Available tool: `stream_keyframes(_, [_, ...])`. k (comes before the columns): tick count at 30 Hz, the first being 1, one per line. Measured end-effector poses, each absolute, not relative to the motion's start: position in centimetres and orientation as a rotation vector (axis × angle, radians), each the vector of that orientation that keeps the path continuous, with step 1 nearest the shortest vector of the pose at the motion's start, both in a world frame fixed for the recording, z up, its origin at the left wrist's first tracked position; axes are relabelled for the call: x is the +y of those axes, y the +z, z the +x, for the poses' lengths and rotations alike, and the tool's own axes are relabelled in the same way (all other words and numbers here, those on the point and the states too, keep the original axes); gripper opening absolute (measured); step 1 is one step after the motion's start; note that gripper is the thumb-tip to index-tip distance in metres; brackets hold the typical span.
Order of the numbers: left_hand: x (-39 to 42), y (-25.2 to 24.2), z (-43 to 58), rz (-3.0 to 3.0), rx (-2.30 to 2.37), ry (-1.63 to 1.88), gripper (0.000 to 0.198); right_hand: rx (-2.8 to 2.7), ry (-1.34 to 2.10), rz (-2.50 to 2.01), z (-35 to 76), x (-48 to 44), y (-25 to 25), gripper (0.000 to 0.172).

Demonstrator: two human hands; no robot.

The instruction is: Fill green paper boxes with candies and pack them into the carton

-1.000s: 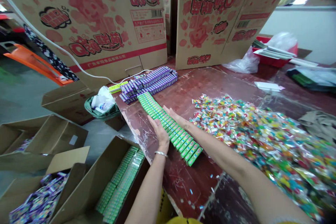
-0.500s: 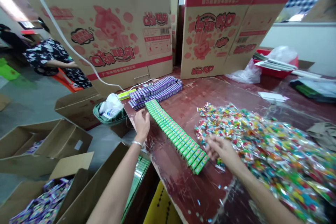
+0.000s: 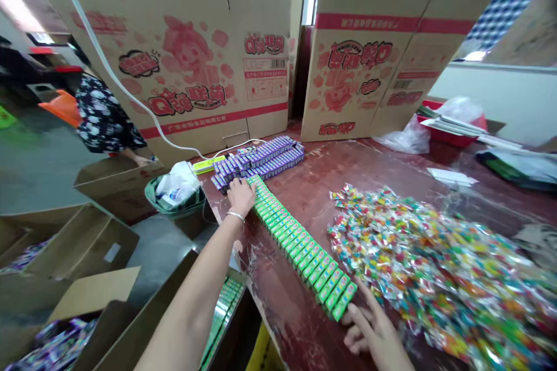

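Observation:
A long row of small green boxes (image 3: 300,243) runs diagonally across the dark red table (image 3: 383,168). My left hand (image 3: 241,195), with a bracelet on its wrist, presses against the far end of the row, fingers together and flat. My right hand (image 3: 369,330) lies at the near end, fingers stretched out and touching the last green box. Neither hand holds anything. A batch of purple boxes (image 3: 261,159) lies just past the left hand. A big heap of colourful wrapped sweets (image 3: 435,266) spreads to the right of the row.
Two large printed cartons (image 3: 204,52) stand at the table's back. Below the left edge sit a green basket (image 3: 176,200) with rubbish, open cardboard boxes (image 3: 87,243), one with green boxes (image 3: 221,313). A person in a flowered dress (image 3: 104,122) stands at left. A red tray (image 3: 452,122) is at right.
My left hand went from the row's side up to its far end. My right hand drew back from the row, passed over the sweets, and now lies at the near end.

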State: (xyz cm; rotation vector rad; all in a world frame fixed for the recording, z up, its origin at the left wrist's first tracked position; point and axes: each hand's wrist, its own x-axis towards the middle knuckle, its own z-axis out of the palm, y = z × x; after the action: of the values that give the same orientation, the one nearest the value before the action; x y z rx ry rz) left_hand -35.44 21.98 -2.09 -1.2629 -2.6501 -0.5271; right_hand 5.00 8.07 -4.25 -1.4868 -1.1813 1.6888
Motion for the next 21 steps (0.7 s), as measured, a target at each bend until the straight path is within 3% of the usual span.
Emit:
stream_keyframes(13, [22.0,-1.7,-35.2,-1.350,-2.665,-0.412,0.046,-1.328,1.612,-1.527,4.6,8.8,-5.6,0.092])
stream_keyframes(21, [23.1,-0.5,-37.2,-1.647,-2.739,-0.349,0.054,-1.374,1.548,-1.632,4.6,9.0,-4.3,0.088])
